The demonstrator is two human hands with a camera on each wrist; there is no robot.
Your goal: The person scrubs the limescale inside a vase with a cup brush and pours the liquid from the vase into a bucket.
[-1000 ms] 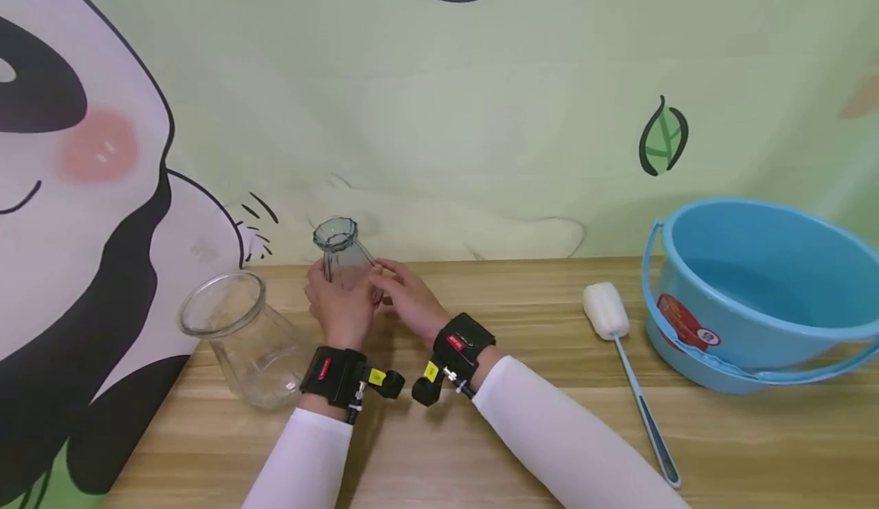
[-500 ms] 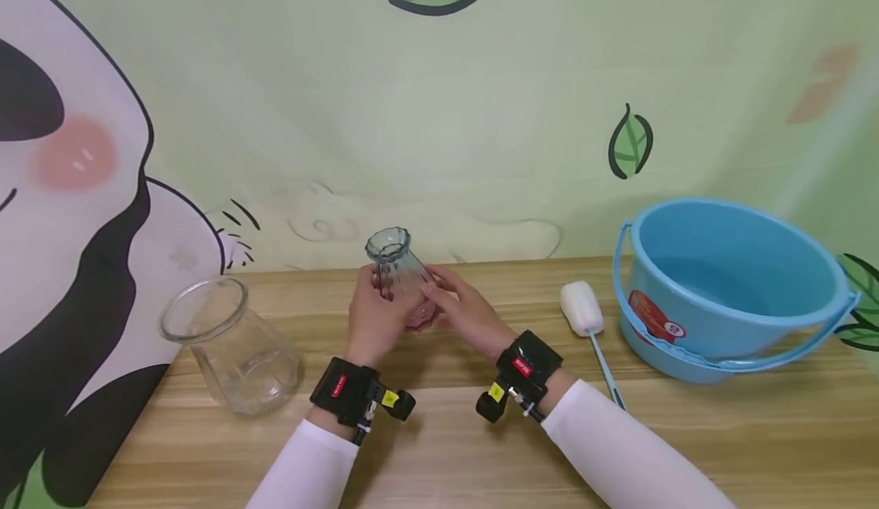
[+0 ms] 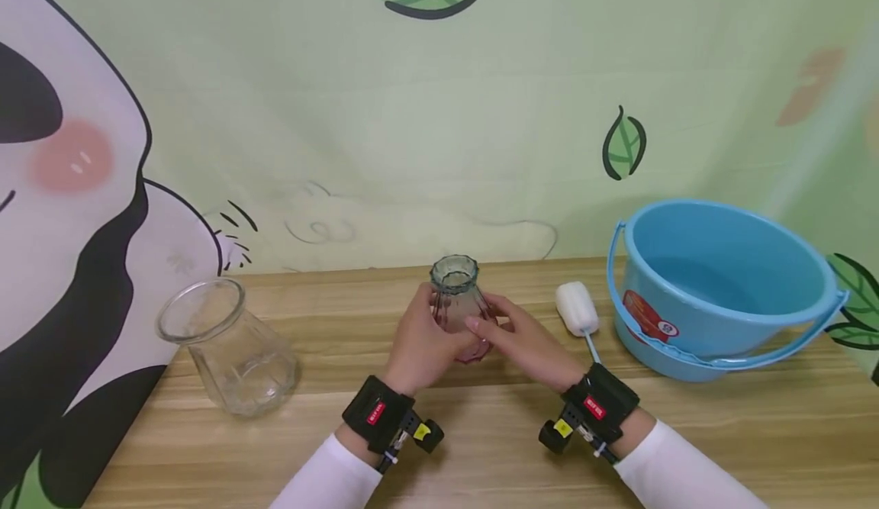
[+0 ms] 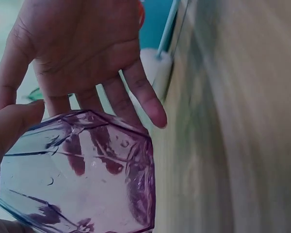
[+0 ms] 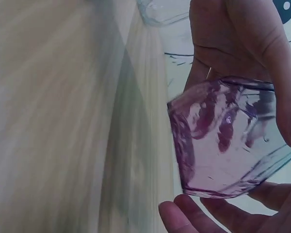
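Both hands hold a faceted glass vase (image 3: 448, 309) upright in the middle of the head view, close over the tabletop. Its flared rim is blue-grey and the glass turns pink-purple toward the base. My left hand (image 3: 420, 347) grips it from the left, thumb across the near side. From the right, my right hand (image 3: 529, 343) holds it, its thumb beside the left thumb. In the left wrist view the right fingers show through the pink vase body (image 4: 94, 182). The right wrist view shows the vase's purple base (image 5: 223, 150) between the hands.
A larger clear glass jar (image 3: 240, 372) stands on the wooden table (image 3: 501, 463) at left. Right of the hands lies a white sponge brush (image 3: 577, 308), its handle partly behind the right wrist. A blue bucket (image 3: 728, 341) stands at far right, near the printed backdrop (image 3: 439, 135).
Both hands have carried the vase to the right and nearer the body, away from the clear jar. The vase has gone from tilted to more upright. The head view has shifted slightly.
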